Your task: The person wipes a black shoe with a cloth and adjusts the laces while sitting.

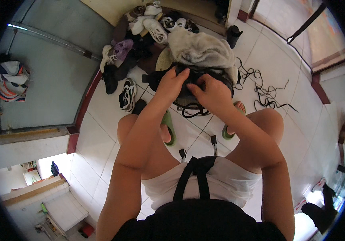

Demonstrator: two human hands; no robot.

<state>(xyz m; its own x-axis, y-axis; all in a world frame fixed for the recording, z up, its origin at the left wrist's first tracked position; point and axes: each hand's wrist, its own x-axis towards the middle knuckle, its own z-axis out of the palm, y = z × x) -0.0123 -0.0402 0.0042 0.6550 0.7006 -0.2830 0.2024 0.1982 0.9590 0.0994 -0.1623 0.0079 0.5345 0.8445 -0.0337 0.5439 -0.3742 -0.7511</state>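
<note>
My left hand (174,80) and my right hand (211,92) are close together in front of me, both gripping a black strapped item (153,82). Their fingers hide much of it, so its exact kind cannot be told. Just beyond lies a bundle of fluffy grey-beige fabric (202,49), which touches the black item or lies right behind it. A loop of black cord (195,114) hangs on the near side, below my hands. More black cord (261,87) lies tangled on the tiled floor to the right.
A pile of shoes, with a white sneaker (155,31) and a purple shoe (122,48), lies ahead to the left. One black-and-white sneaker (128,95) stands apart. My feet wear green slippers (168,129). A black container (234,36) stands at back right, a grey door (49,75) at left.
</note>
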